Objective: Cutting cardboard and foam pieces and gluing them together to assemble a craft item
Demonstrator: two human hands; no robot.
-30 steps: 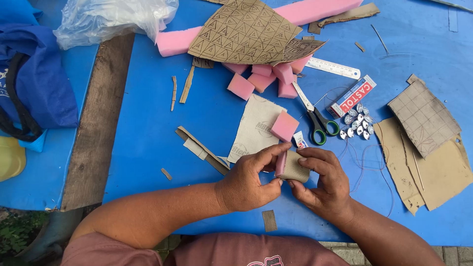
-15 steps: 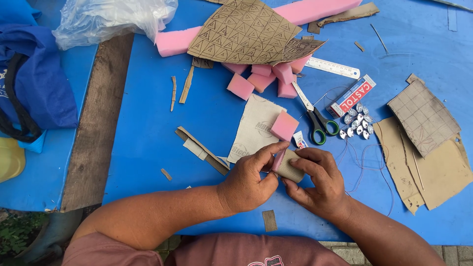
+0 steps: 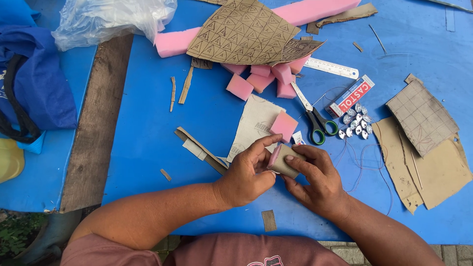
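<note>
The small block of pink foam wrapped in tan card (image 3: 282, 160) has turned between the hands: a second ago it stood more upright, now it lies slanted. The right hand (image 3: 315, 182) has slid over it, and the left hand's fingers (image 3: 261, 148) have shifted onto its pink end.

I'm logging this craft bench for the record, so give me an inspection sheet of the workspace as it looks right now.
Surface: blue table, with a brown plank at its left.
Job's things: small foam block wrapped in tan sheet.
Clutter: pink foam cubes, scissors, ruler, shiny gems, patterned cardboard, glue box.
Grips: left hand and right hand both pinch the block.
Cables: thin thread.
Surroundings: plastic bag, blue cloth bag.
</note>
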